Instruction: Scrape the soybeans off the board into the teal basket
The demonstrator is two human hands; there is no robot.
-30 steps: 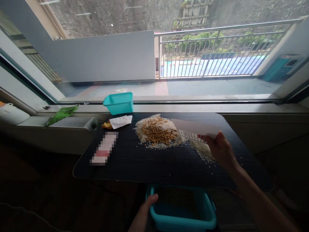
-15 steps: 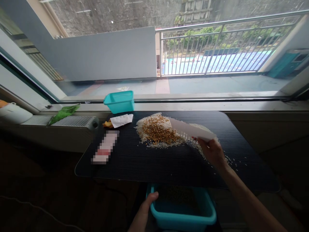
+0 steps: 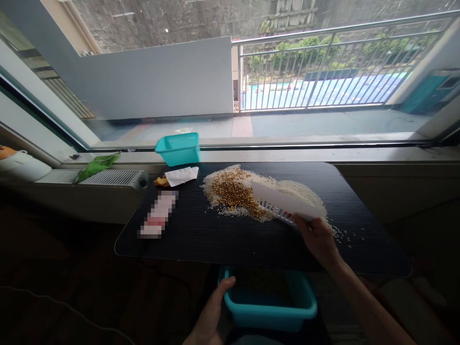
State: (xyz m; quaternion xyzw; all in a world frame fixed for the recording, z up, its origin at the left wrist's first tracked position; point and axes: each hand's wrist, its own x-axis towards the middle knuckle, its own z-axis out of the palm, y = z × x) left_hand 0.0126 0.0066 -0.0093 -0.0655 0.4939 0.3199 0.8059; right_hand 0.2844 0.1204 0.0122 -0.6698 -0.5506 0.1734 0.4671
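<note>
My right hand [image 3: 316,237] is closed on one end of a white slotted scraper [image 3: 283,205]. Its slotted edge rests on the black table [image 3: 223,239], against the right side of a pile of yellow beans [image 3: 233,191] mixed with white rice [image 3: 298,190]. My left hand [image 3: 215,311] grips the left rim of a teal tub [image 3: 269,311] held under the table's front edge. The tub has beans in its bottom.
A second teal tub [image 3: 178,148] stands on the window sill at the back. A white paper [image 3: 181,175] and a blurred pink-white packet [image 3: 158,214] lie on the table's left part. A radiator [image 3: 108,178] with a green cloth [image 3: 97,165] is at the left.
My right hand has drawn the scraper down and to the left, onto the edge of the bean pile. More rice now shows behind the scraper. The left hand keeps its hold on the tub.
</note>
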